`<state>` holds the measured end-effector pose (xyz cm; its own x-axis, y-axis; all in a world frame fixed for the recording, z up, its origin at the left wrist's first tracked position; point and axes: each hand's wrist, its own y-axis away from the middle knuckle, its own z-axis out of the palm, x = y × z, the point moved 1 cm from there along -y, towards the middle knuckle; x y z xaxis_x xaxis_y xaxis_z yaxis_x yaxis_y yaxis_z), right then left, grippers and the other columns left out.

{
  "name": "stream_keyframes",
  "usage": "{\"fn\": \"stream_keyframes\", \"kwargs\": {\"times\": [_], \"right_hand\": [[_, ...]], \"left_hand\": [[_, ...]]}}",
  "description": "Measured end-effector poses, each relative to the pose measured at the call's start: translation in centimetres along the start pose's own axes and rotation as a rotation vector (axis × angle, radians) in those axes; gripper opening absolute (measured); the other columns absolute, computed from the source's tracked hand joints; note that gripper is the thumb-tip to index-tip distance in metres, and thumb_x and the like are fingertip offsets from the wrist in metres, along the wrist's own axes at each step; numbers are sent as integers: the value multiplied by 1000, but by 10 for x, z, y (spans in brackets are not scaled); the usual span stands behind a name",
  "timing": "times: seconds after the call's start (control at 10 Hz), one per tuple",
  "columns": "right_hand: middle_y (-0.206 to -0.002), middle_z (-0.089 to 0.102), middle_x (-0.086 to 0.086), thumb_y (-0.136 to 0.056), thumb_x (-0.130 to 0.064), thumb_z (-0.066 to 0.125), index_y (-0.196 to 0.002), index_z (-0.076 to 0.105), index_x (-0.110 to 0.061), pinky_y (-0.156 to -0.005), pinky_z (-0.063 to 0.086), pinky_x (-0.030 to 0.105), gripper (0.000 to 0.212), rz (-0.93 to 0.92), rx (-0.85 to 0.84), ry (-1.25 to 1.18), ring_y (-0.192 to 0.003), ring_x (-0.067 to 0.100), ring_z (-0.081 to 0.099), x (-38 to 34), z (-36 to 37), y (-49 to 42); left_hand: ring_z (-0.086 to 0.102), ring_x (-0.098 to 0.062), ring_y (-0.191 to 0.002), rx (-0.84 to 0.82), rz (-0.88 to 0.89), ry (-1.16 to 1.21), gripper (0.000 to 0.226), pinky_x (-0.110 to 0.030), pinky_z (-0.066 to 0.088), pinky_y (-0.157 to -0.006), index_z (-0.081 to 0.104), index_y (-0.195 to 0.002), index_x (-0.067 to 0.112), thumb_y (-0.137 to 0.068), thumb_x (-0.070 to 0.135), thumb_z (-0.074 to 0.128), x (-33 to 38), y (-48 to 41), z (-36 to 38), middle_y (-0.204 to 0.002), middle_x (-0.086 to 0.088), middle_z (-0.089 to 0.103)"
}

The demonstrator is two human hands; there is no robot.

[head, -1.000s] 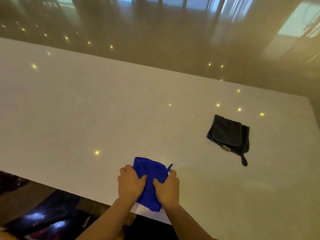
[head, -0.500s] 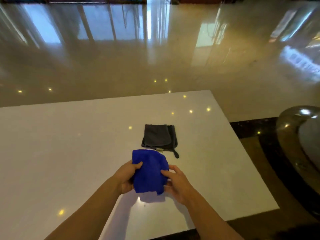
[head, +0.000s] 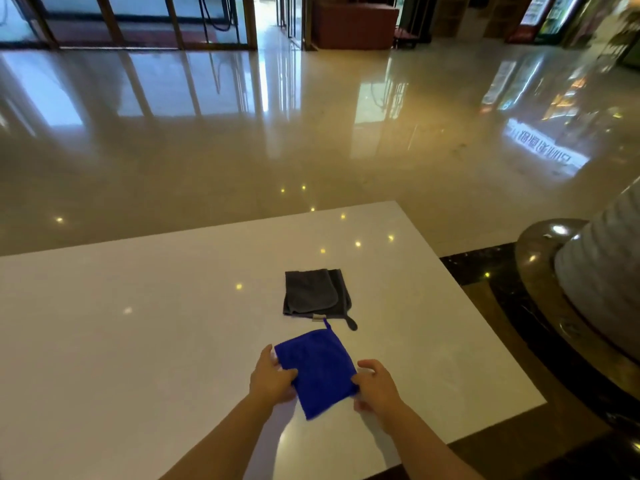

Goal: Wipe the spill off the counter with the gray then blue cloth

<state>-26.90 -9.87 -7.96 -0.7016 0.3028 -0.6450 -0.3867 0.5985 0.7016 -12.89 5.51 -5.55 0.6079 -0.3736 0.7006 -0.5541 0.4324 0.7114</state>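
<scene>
A folded blue cloth (head: 317, 367) lies flat on the white counter (head: 138, 323), near its front edge. My left hand (head: 272, 379) grips the cloth's left edge and my right hand (head: 375, 384) pinches its right corner. Just beyond it, a folded gray cloth (head: 313, 292) rests on the counter with its hanging loop pointing toward the blue one. No spill shows on the glossy surface.
The counter's right edge runs diagonally past the cloths. Beyond it stands a large round column base (head: 581, 299) on dark flooring. A shiny beige floor (head: 311, 133) stretches behind the counter toward glass doors.
The view swung right and tilted up. The blue cloth, held bunched above the counter before, now lies spread flat just in front of the gray cloth, with both hands at its sides.
</scene>
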Motion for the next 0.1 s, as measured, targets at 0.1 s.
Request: {"fn": "stream_keyframes", "kwargs": {"times": [0.1], "right_hand": [[-142,53,15,-98,-11,56,-150,37,-6,-86,55,34,56,-31,113,150,-117,29,61,-24,4,9]], "left_hand": [[58,-41,-121,63,1,115,71,-52,53,-96,29,-153,13,-92,12,64,28,2,-29,-151,-19,44]]}}
